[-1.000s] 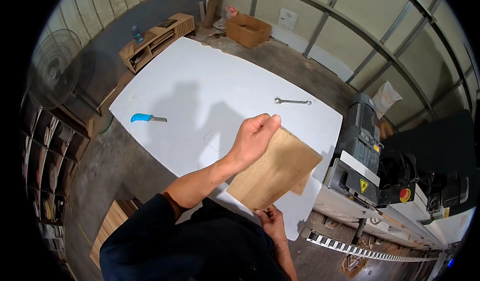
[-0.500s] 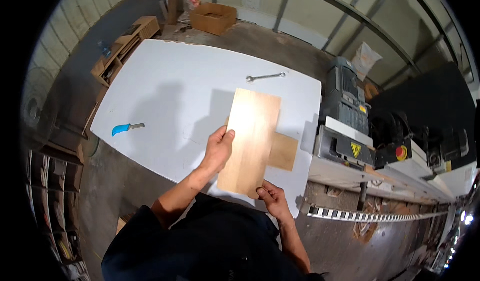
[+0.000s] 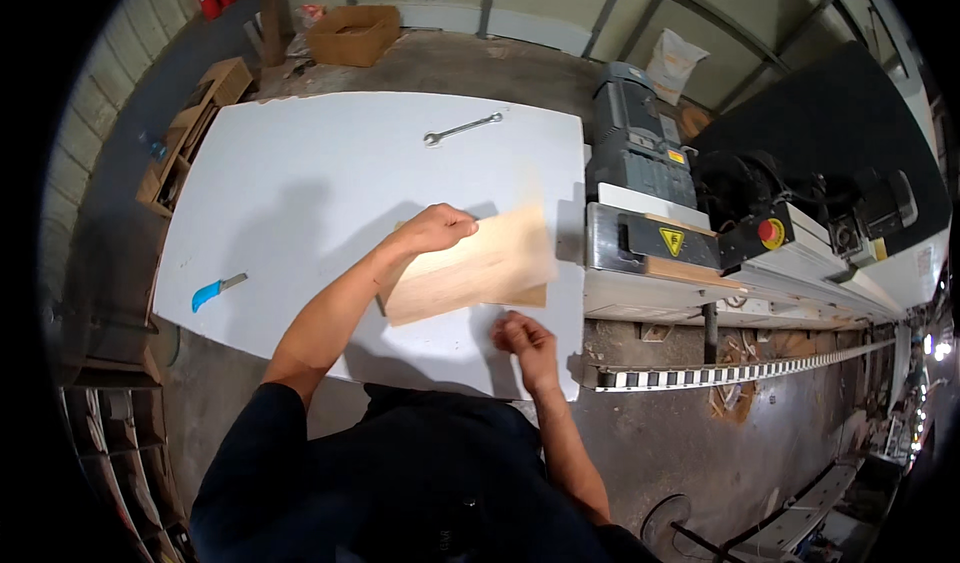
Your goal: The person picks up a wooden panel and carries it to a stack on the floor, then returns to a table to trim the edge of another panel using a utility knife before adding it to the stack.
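My left hand (image 3: 437, 229) is closed on the upper edge of a rectangular pale wooden board (image 3: 470, 268), thumb on its face. The board is tilted sideways over the table, and its right end is smeared by motion. Partly hidden beneath it is another wooden piece (image 3: 532, 297), of which the lower right edge shows. Just below the board, apart from it, hovers my right hand (image 3: 527, 348) with curled fingers and nothing visible in them. Farther back on the white table (image 3: 300, 143) lies a metal combination wrench (image 3: 463, 130). A blue-handled knife (image 3: 217, 292) rests at the left.
Right of the table stands a machine with a grey motor (image 3: 640, 133), a red stop button (image 3: 771, 233) and a striped rail (image 3: 700, 374). A cardboard box (image 3: 352, 37) sits on the floor behind. Shelves (image 3: 120, 443) stand at lower left.
The board has turned from lengthwise to sideways in my left hand. My right hand has let go of its lower corner. The whole view has shifted toward the right.
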A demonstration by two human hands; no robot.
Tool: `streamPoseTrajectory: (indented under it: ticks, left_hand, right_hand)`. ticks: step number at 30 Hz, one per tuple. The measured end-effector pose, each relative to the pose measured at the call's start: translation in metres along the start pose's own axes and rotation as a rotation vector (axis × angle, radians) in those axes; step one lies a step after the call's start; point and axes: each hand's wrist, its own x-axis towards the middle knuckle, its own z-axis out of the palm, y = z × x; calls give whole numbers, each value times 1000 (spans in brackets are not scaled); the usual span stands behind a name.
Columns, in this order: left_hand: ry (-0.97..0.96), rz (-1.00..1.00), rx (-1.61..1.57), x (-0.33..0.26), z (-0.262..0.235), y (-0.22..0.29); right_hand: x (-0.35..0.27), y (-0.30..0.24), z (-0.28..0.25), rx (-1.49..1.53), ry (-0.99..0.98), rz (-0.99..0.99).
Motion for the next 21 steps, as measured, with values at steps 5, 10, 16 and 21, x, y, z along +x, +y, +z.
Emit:
streamPoseTrajectory:
  ticks: [5, 10, 16, 21]
  left_hand:
    - [-164, 32, 252, 34, 12, -5]
    - [124, 245, 542, 43, 27, -21]
    - [336, 376, 264, 12, 67, 1]
    - [79, 146, -225, 1, 110, 4]
  right_hand:
    - [48, -36, -82, 203, 425, -112]
    - [92, -80, -101, 367, 618, -114]
    - [114, -71, -106, 286, 656, -98]
    - [86, -61, -85, 354, 466, -120]
